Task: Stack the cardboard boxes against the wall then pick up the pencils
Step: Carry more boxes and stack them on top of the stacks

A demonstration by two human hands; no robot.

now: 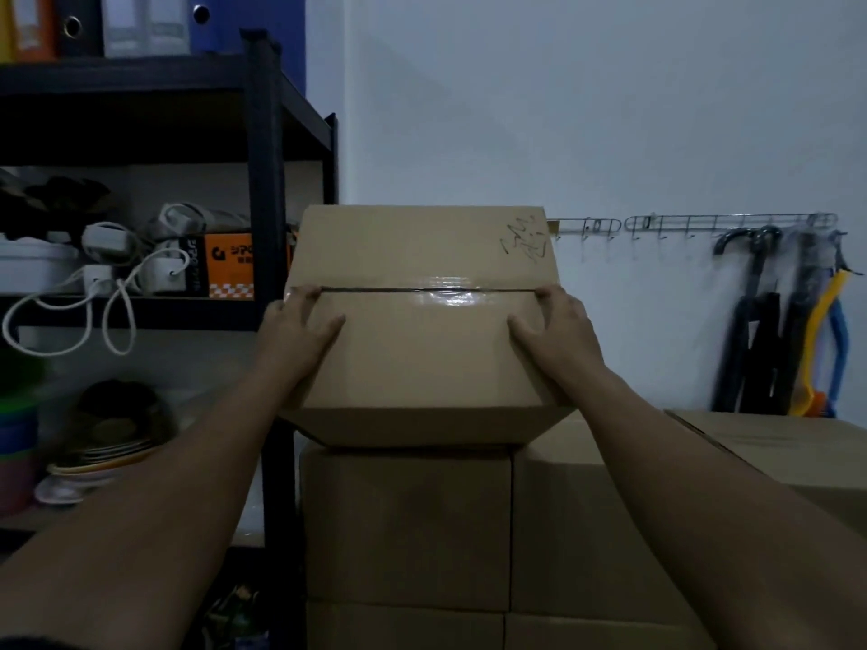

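Cardboard box [422, 321], taped shut along its centre seam and marked with a dark scribble near its 1 o'clock corner, sits at the middle of the view, gripped from both sides. The left hand [298, 321] presses against the box's 9 o'clock edge, fingers curled over the top by the seam and thumb spread across the near flap. The right hand [556, 321] mirrors it at the 3 o'clock edge, fingers hooked over the top and thumb lying on the flap; both are closed around the box, neither fully clenched. The box's underside meets the top of a stack of boxes [408, 527] directly below at 6 o'clock, though whether it rests fully or is partly held up cannot be told. That stack stands before a pale wall [563, 110], with more cardboard just beside it toward 4 o'clock and another low box [788, 443] at 3 o'clock. At 9 o'clock a black metal shelf unit [267, 180] carries white power adapters with a looping cord [112, 274], an orange carton [230, 265], and plates [94, 457] lower down; binders [140, 21] stand at 11 o'clock on its top level. At 2 o'clock a wire hook rail [703, 222] is fixed to the wall, with dark umbrellas [760, 321] and a yellow and blue item hanging below it. No pencils can be made out in the dim light.
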